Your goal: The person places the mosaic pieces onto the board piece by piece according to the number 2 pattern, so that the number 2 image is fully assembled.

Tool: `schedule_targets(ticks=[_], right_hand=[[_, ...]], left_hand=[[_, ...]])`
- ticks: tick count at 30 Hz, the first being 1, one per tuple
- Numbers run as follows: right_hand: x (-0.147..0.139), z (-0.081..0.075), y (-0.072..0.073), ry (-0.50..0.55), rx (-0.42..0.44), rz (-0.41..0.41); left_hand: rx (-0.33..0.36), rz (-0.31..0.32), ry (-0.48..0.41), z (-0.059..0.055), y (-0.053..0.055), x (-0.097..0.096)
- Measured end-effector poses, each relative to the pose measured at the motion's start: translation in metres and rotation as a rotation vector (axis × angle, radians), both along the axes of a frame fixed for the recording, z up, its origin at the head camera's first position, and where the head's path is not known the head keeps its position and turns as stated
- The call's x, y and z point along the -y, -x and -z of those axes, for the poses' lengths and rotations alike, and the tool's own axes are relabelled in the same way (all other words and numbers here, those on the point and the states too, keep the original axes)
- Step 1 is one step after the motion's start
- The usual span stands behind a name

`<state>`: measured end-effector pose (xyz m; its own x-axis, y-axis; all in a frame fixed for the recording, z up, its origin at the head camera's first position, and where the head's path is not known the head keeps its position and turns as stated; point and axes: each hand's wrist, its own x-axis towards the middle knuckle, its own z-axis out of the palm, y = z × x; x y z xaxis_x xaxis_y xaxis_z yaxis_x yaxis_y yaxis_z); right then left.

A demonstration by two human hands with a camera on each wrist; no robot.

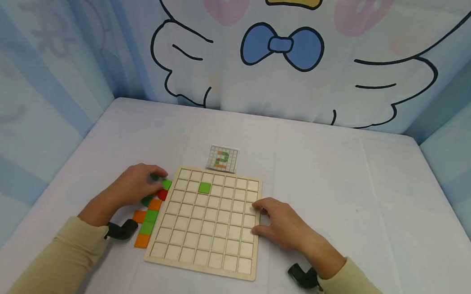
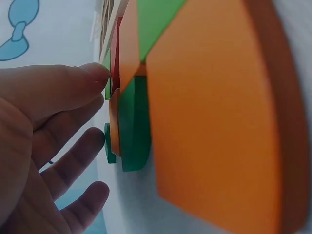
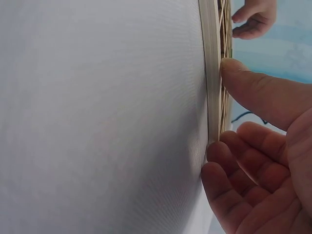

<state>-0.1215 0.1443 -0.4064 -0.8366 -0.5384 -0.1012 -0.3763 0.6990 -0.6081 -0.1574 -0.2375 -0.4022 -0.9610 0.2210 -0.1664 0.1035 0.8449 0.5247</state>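
A wooden grid board [image 1: 197, 226] lies flat on the table, with one green square tile [image 1: 204, 188] in its second row. Along its left side, my left hand [image 1: 135, 187] reaches over loose coloured tiles. The thumb tip is right at a red tile [image 1: 162, 195], and the forefinger extends above a bright green tile [image 1: 167, 184]. In the left wrist view, the other fingers [image 2: 80, 151] of that hand are spread beside the tiles. My right hand [image 1: 285, 224] rests its thumb and fingertips at the board's right edge, fingers loosely bent.
Orange tiles [image 1: 142, 240], green tiles [image 1: 147, 228] and a dark green piece [image 1: 147, 200] lie left of the board. A small pattern card [image 1: 223, 159] lies behind it, showing orange and green shapes on a grid. Printed curtains surround the white table [image 1: 319, 170].
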Motion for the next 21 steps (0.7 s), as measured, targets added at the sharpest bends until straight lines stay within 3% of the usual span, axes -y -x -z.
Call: schedule_targets(ticks=[21], right_hand=[[-0.0005,0.0006,0.0,-0.001,0.011,0.006]], left_hand=[[-0.046,0.024,0.039,0.0041,0.0025,-0.0019]])
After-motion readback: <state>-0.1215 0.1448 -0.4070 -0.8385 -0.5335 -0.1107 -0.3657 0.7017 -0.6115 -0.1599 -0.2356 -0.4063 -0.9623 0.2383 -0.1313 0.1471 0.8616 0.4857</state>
